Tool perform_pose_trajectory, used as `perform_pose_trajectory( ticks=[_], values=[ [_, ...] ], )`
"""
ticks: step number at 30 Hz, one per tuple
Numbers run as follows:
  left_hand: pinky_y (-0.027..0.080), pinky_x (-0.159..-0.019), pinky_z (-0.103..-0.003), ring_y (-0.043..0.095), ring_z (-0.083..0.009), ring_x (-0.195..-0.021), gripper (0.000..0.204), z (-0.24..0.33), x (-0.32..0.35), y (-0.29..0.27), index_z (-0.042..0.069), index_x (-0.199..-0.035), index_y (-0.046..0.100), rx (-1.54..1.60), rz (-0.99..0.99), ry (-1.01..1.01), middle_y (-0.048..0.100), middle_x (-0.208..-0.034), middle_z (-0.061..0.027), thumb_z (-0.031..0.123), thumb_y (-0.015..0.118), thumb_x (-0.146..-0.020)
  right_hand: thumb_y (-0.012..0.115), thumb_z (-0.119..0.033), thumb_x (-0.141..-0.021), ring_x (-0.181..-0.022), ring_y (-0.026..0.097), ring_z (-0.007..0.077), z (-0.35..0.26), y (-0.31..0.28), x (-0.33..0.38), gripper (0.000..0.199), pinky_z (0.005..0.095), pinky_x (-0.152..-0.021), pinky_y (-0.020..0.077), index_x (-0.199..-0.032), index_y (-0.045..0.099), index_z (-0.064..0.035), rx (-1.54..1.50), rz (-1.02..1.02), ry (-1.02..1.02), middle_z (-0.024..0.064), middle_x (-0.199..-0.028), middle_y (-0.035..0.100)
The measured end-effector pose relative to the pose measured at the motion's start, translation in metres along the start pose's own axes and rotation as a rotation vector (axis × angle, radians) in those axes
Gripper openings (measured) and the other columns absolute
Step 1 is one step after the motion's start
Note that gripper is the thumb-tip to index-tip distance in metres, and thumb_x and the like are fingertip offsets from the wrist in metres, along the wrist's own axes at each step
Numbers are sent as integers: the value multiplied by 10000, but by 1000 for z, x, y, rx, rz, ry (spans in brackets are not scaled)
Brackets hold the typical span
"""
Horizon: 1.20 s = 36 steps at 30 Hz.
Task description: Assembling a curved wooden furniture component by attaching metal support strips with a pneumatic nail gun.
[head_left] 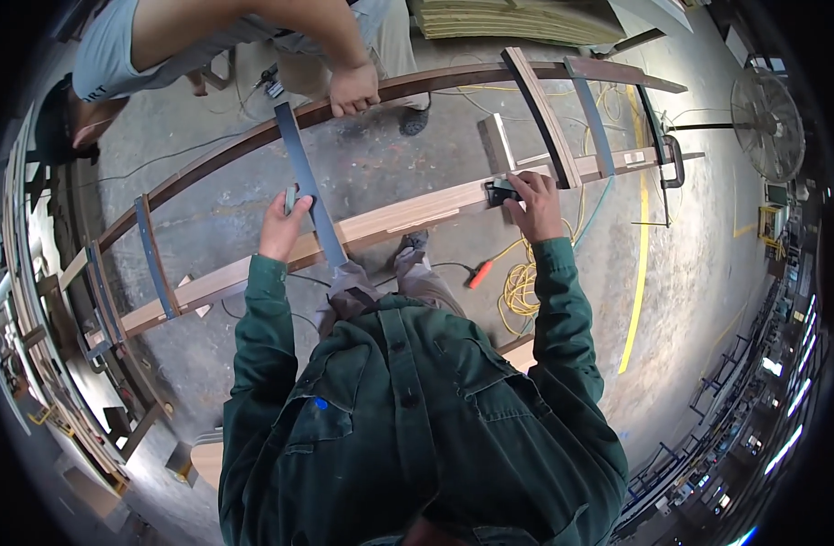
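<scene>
My left hand (286, 226) is closed on a small flat grey-green piece (291, 198), held upright between thumb and fingers, beside a dark blue-grey crosspiece (304, 168). My right hand (537, 202) grips a small black tool with a grey-green top (501, 189); its exact kind is unclear. That tool sits on the pale wooden rail (394, 207), which runs across in front of me. Opposite it curves a dark brown rail (226, 144). Several crosspieces join the two rails, including a pale-edged one (537, 114) right of my right hand.
A co-worker's hand (353, 89) rests on the far rail. A C-clamp (675, 162) grips the frame's right end. On the floor lie a coiled yellow cord (519, 291) and a red-handled tool (479, 275). A large fan (768, 125) stands far right; stacked boards (517, 20) lie behind.
</scene>
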<state>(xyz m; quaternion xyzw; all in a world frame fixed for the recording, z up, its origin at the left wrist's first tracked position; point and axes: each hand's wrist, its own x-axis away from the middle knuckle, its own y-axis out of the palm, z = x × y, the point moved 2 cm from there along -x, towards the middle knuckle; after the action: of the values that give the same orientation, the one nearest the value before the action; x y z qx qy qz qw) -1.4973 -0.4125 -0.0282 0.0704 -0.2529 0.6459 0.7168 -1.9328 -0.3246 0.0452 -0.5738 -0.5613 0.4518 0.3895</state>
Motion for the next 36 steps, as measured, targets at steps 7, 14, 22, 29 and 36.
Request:
perform_pose_trajectory(
  ticks=[7, 14, 22, 29, 36],
  values=[
    [467, -844, -327, 614, -247, -937, 391, 38, 32, 5, 22, -1184, 595, -349, 308, 317, 641, -1000, -120, 223, 666, -857, 739, -100, -683, -963, 531, 297, 18, 1, -12, 339, 408, -848, 443, -1013, 675, -146, -33, 9, -49, 33, -982, 599],
    [491, -772, -374, 615, -322, -892, 331, 77, 60, 83, 102, -1143, 608, -435, -38, 500, 603, -1025, -126, 236, 653, -844, 717, -114, -715, -961, 540, 308, 26, 9, -15, 295, 413, -843, 445, -1006, 675, -128, -90, -23, -77, 49, -990, 614],
    [503, -777, -450, 624, -327, -912, 490, 87, 44, 193, 164, -1249, 545, -593, -397, 573, 546, -1105, -69, 273, 701, -797, 634, -115, -815, -928, 541, 339, 36, 3, -5, 304, 444, -799, 424, -1108, 567, -71, -180, 222, 100, 125, -940, 572],
    [503, -771, -476, 636, -338, -881, 594, 99, 31, 256, 159, -1248, 520, -829, -442, 638, 499, -1161, -64, 362, 753, -740, 803, -218, -658, -913, 593, 292, 39, -2, -1, 598, 403, -772, 455, -1189, 542, -130, 21, -154, -25, 89, -941, 583],
    [481, -892, -425, 597, -326, -1036, 652, 94, 45, 233, 91, -1273, 500, -368, -520, 580, 554, -1164, -112, 324, 775, -730, 786, -155, -691, -885, 629, 292, 20, -6, 17, 511, 370, -762, 503, -1149, 579, -62, -419, -276, 101, 132, -1004, 630]
  ],
)
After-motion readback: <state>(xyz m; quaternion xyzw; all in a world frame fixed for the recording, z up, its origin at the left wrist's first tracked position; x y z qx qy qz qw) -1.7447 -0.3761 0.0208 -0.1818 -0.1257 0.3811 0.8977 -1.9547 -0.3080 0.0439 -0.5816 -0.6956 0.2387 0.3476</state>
